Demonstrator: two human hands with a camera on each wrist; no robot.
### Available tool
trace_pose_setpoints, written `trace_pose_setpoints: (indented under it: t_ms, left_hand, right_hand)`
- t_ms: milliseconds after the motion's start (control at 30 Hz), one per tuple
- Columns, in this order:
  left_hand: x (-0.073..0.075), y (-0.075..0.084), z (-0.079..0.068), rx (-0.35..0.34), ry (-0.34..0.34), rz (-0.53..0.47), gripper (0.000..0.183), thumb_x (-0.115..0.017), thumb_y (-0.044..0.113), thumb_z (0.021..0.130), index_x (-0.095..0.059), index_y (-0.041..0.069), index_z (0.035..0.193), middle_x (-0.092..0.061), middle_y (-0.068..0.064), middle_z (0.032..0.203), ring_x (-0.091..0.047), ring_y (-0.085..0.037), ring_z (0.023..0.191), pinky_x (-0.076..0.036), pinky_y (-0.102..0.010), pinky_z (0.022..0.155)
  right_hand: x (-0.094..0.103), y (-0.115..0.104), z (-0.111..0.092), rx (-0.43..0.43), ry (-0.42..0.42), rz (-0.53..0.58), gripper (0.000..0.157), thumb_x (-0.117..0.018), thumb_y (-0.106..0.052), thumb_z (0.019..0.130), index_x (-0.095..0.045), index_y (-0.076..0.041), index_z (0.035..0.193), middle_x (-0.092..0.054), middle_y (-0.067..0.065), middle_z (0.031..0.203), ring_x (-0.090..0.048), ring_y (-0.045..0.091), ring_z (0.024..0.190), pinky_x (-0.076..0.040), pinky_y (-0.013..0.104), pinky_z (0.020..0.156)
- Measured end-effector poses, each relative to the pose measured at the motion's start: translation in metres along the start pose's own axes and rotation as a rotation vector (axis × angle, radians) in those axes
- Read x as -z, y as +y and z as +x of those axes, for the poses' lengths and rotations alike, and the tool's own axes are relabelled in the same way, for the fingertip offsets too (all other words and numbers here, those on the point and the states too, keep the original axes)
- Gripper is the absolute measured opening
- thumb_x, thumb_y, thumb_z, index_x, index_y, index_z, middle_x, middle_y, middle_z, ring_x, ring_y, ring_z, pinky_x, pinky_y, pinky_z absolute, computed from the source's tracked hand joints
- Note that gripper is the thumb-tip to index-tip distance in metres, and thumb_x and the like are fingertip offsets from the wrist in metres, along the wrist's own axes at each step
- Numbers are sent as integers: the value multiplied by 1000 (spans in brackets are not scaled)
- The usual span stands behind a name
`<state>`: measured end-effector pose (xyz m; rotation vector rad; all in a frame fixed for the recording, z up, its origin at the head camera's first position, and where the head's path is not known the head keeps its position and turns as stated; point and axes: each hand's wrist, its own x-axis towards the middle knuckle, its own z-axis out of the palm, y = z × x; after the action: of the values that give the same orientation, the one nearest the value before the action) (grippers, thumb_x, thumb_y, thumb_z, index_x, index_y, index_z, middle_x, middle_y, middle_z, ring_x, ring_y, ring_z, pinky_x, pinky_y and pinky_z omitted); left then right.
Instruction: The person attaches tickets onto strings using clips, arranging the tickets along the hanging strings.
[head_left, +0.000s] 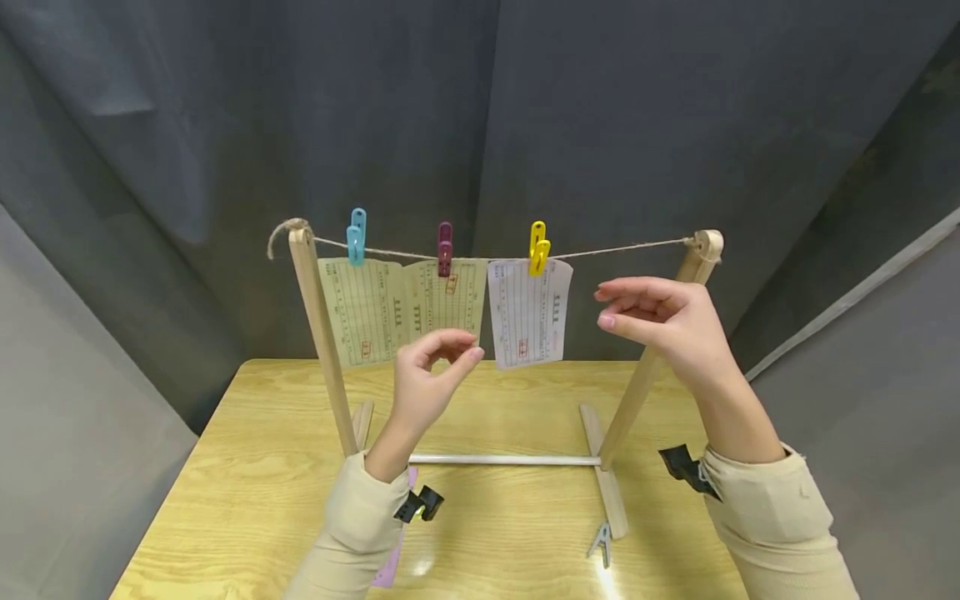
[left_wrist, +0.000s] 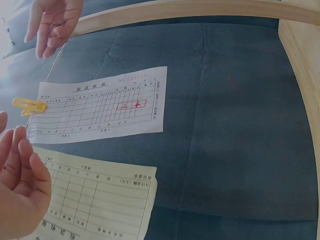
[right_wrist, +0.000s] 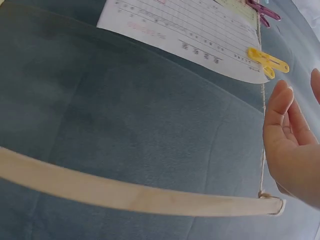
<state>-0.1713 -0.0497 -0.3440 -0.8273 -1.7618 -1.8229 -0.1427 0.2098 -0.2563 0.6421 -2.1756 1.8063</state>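
Three receipt slips hang on a string. A blue clothespin (head_left: pixel 356 237) pins a greenish slip (head_left: pixel 360 312). Beside it a purple clothespin (head_left: pixel 445 249) pins a similar slip (head_left: pixel 465 300), the two slips' edges meeting. A white slip (head_left: pixel 528 312) hangs from a yellow clothespin (head_left: pixel 538 248). My left hand (head_left: pixel 431 375) is in front of the greenish slips, fingers loosely bent, holding nothing. To the right of the white slip, my right hand (head_left: pixel 667 325) is raised with thumb and fingers apart and nothing between them. The right wrist view shows it near the string (right_wrist: pixel 263 130).
Wooden posts (head_left: pixel 324 342) (head_left: pixel 637 400) hold up the string, with a white rod (head_left: pixel 502 459) joining them low down. A grey clothespin (head_left: pixel 601 543) lies near the right foot. A purple slip (head_left: pixel 390 567) on the wooden table (head_left: pixel 480 533) is partly hidden by my left sleeve. Dark curtain (head_left: pixel 480 125) behind.
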Motion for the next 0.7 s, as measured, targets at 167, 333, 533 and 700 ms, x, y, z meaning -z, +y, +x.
trace_pose_setpoints:
  t_ms: [167,333,533,700]
  left_hand:
    - [8,3,-6,-15,-41,21,13,-67,-9,73,-63,-10,85,-63,-19,74,-56,-8,67,-47,-22,61]
    - [18,2,-14,-32,-62,63,13,-68,-10,72,-64,-8,85,-64,-16,74,-56,-9,67,-48,-23,61]
    - [29,-1,-24,-62,-79,142,17,-69,-11,70,-65,-5,85,-64,-12,74,-57,-9,68,-48,-25,61]
    - [35,10,-29,-82,-92,180,19,-68,-16,67,-64,-7,83,-63,-13,70,-56,-10,66,-48,-27,59]
  right_hand:
    - [3,8,-11,-30,-4,-9,25,-65,12,75,-65,5,100,-68,0,87,-63,9,74,-50,18,65]
    - [6,17,-22,-73,5,-46,26,-65,11,75,-64,6,101,-68,-1,88,-63,8,74,-51,19,66]
    - [8,29,-35,-124,31,-68,27,-64,12,76,-61,10,103,-68,-1,89,-63,9,75,-51,21,67]
    - [12,40,-45,-116,9,-52,27,-65,9,77,-61,10,104,-68,-2,91,-63,8,77,-51,20,67]
